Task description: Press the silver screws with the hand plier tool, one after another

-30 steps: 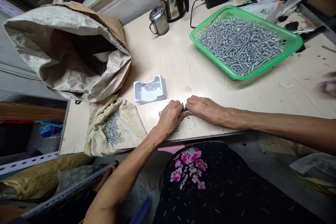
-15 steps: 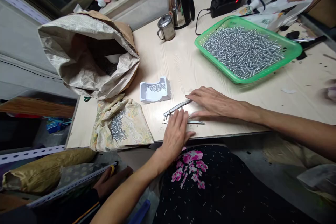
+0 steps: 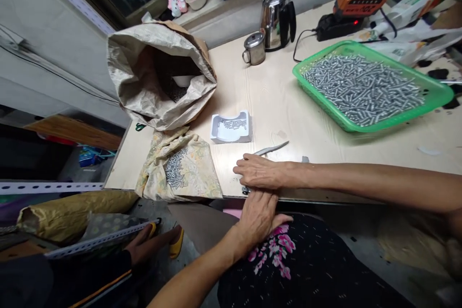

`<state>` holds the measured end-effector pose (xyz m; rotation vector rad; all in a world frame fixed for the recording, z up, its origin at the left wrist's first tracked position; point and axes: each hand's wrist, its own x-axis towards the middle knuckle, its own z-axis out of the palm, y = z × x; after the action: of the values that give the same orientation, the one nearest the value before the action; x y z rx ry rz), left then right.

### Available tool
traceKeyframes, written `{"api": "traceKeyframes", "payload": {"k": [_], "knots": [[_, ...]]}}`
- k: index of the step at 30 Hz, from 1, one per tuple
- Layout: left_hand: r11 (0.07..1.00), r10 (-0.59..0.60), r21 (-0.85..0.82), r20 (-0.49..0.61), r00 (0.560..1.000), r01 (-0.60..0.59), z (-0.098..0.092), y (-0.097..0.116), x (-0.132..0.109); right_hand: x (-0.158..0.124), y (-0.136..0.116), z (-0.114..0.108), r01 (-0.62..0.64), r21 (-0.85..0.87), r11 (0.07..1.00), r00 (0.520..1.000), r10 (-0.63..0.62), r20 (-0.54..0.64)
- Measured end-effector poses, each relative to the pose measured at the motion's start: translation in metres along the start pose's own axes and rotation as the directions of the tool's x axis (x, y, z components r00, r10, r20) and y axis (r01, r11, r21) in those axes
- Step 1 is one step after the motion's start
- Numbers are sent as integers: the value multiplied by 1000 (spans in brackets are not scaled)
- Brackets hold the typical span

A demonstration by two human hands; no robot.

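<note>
My right hand (image 3: 263, 172) lies palm down near the table's front edge, fingers stretched to the left; what lies under its palm is hidden. Just below it, my left hand (image 3: 258, 215) is at the edge with its fingers extended and thumb apart, its fingertips by the right hand. A small dark piece (image 3: 246, 190) peeks out below the right fingers. Beyond that hand rests a slim grey metal strip (image 3: 272, 148), partly covered. A small white tray (image 3: 231, 135) behind it holds short metal pins (image 3: 233, 124).
A green basket (image 3: 375, 127) heaped with metal pins stands right. Left are a big paper sack (image 3: 162, 118) and a patterned cloth (image 3: 204, 168) with pins. Behind stand a lidded mug (image 3: 254, 49), a kettle (image 3: 276, 19) and a charger with an orange battery (image 3: 361, 0). Someone's foot shows lower left.
My right hand has moved left and toward the table's front edge, beside the left hand. The left hand has drawn back to the edge. The view has shifted left.
</note>
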<state>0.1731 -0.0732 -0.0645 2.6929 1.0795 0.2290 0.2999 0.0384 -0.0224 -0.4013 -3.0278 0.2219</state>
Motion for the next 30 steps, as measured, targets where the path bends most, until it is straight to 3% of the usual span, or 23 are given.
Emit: {"api": "traceKeyframes", "payload": {"k": [6, 9, 12, 14, 16, 19, 20, 22, 25, 27, 30], "knots": [[999, 1, -42, -34, 999, -2, 3, -1, -1, -4, 11, 10, 119, 98, 988, 991, -111, -81], [998, 21, -52, -52, 998, -23, 3, -3, -2, -5, 13, 14, 103, 225, 969, 991, -81, -103], [999, 36, -30, -66, 997, -38, 2, -2, -2, -1, 16, 10, 43, 406, 913, 984, 32, -176], [999, 37, -16, -51, 998, -38, -1, 1, -1, 6, 24, 1, -17, 470, 882, 942, 172, -289], [998, 50, -22, -43, 998, -51, -6, 1, -1, 14, 37, -11, -96, 465, 880, 851, 315, -420], [1000, 16, 18, -179, 984, -13, -21, -16, -5, 22, 59, -32, -259, 369, 893, 728, 431, -533], [997, -44, 55, -254, 966, 60, -28, -27, -9, 22, 63, -38, -322, 315, 893, 701, 448, -554], [940, -247, 126, -389, 888, 316, -48, -58, -20, 15, 63, -48, -414, 213, 885, 668, 454, -589], [691, -552, 266, -406, 729, 672, -80, -111, -43, -8, 45, -49, -417, 154, 896, 681, 420, -600], [553, -672, 349, -351, 652, 757, -95, -139, -58, -29, 28, -40, -405, 165, 899, 696, 421, -582], [517, -744, 448, -186, 641, 730, -102, -163, -75, -60, 6, -16, -444, 203, 873, 698, 478, -533]]}}
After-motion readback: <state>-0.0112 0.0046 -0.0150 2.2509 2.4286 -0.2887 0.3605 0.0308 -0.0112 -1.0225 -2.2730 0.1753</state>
